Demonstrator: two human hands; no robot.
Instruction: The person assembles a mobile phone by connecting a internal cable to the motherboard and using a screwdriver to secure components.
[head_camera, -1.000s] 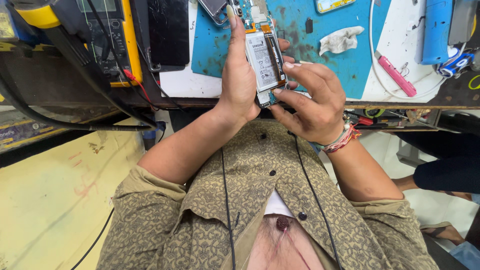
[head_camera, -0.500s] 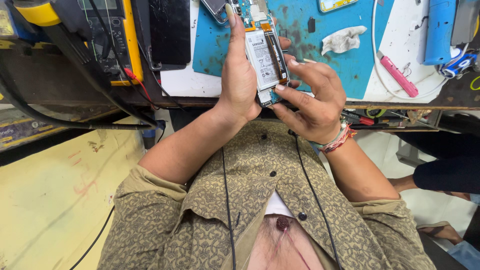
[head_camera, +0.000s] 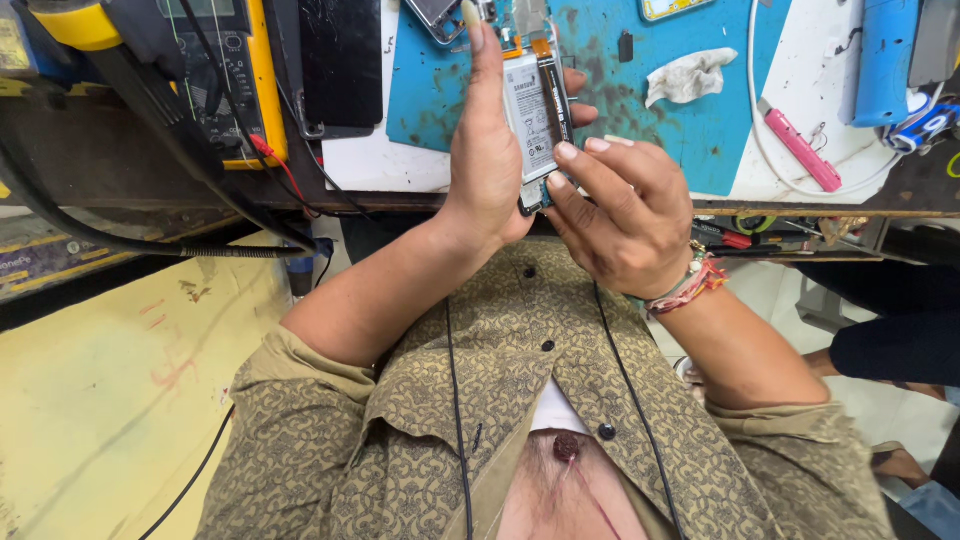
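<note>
Item held: opened smartphone (head_camera: 537, 118), back cover off, pale battery facing the camera; lifted above the near edge of the bench, over the blue work mat (head_camera: 600, 110)
Left hand (head_camera: 487, 160): wrapped along the phone's left long edge, fingers straight and pointing away, palm bracing the frame; likely placed so to keep the body steady while the other hand works
Right hand (head_camera: 625, 215): closed on the phone's lower right corner, fingertips (head_camera: 567, 152) pressing at the side of the battery, thumb under the bottom edge (what exactly the tips do there is too small to tell)
Wrist: red thread band (head_camera: 690, 283) on the right wrist
Bench, left: yellow multimeter (head_camera: 235, 85) with red and black leads, dark phone panel (head_camera: 342, 62) lying beside it
Bench, right: crumpled white tissue (head_camera: 685, 75) on the mat, pink tool (head_camera: 800, 150) and white cable on the white sheet, blue case (head_camera: 885, 55) at the far edge
Change from earlier frames: phone and both hands sit in nearly the same place; right-hand fingers have crept slightly up the phone's side, grip otherwise unchanged
Clothing: patterned olive shirt (head_camera: 520, 400), open at the collar
</note>
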